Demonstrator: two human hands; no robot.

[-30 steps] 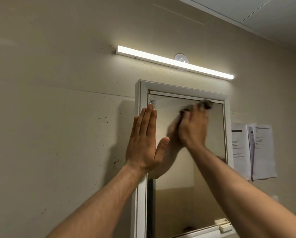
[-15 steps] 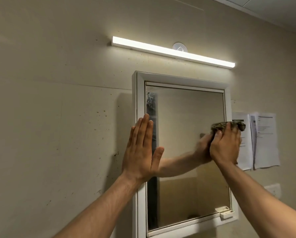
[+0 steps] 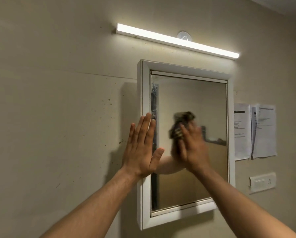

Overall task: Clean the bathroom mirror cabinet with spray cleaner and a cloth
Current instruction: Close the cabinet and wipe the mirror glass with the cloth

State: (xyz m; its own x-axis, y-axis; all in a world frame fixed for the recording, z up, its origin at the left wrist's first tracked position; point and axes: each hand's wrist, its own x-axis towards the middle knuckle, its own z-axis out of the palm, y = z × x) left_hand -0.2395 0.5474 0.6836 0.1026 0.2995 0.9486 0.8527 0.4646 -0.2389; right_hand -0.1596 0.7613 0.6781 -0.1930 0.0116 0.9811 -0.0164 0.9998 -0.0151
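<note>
Now our flat right fingers (image 3: pixel 185 133) had swept the cloth (image 3: pixel 181 122) from right edge to middle of the mirror (image 3: pixel 192 93), left fingers (image 3: pixel 143 124) straight, wiping unfinished.

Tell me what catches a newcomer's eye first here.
The lit light bar glowing on the wall above the mirror cabinet draws the eye first. Next, on the cabinet itself, the left hand lies flat against its left frame, and the right hand, blurred, presses a dark cloth on the glass. Two printed papers hang on the wall to the right.
</note>
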